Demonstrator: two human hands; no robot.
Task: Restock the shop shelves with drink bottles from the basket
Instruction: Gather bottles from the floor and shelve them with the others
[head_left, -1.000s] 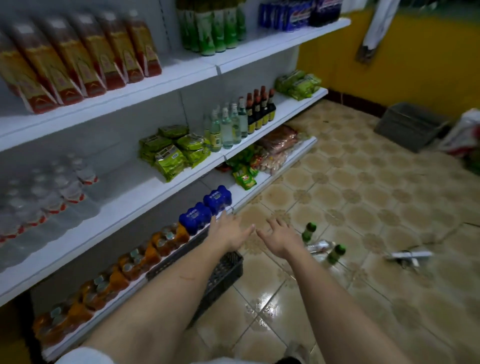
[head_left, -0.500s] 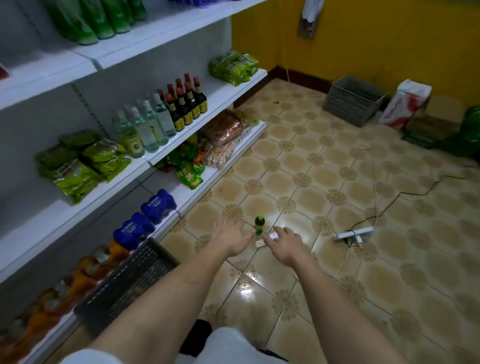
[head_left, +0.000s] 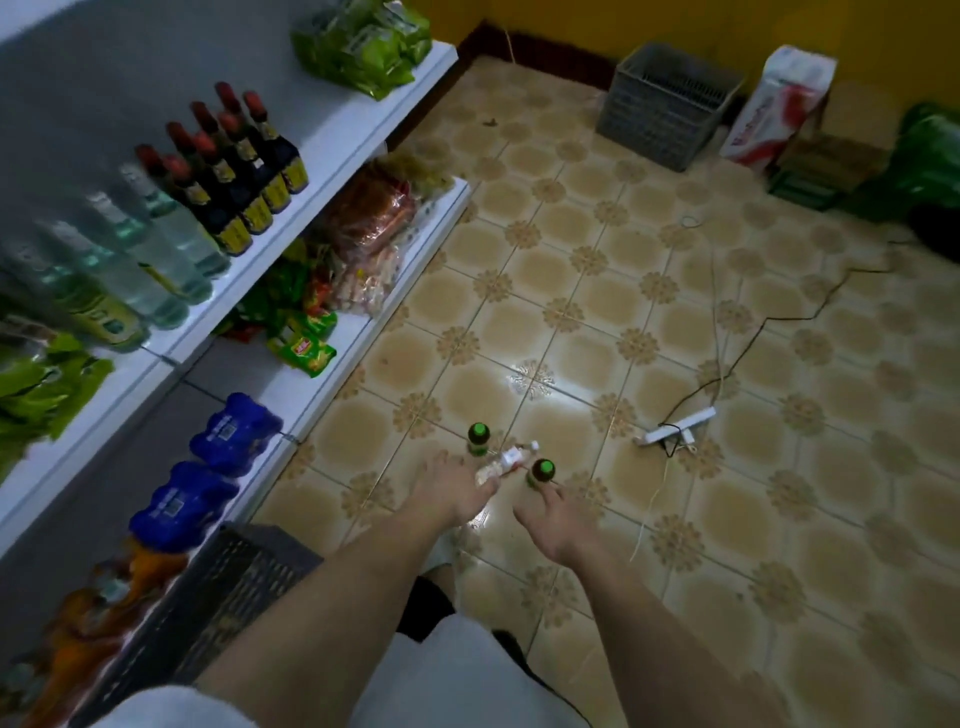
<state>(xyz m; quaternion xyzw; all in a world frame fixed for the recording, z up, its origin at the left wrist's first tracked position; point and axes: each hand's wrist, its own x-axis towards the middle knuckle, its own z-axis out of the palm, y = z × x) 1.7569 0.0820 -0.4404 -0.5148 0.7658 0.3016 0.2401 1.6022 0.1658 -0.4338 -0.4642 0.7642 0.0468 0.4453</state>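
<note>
Three drink bottles are on the tiled floor in front of me. One green-capped bottle (head_left: 478, 438) stands upright. A clear bottle (head_left: 506, 461) lies on its side between them. A second green-capped bottle (head_left: 542, 472) stands to the right. My left hand (head_left: 451, 491) is open, fingers spread, its fingertips at the lying bottle's near end. My right hand (head_left: 551, 519) is open, fingertips just below the right green-capped bottle. The black basket (head_left: 218, 592) sits on the floor at lower left against the bottom shelf.
White shelves (head_left: 332, 156) run along the left with dark sauce bottles (head_left: 234, 171), clear bottles (head_left: 140, 260), blue packs (head_left: 234, 434), orange drinks (head_left: 93, 623) and snack bags. A power strip (head_left: 678, 428) with cables lies right. A grey crate (head_left: 667, 106) and boxes stand by the yellow wall.
My view has tilted down and swung right along the shelves. Both hands have reached lower toward the bottles on the floor; the second green-capped bottle is visible again by my right fingers.
</note>
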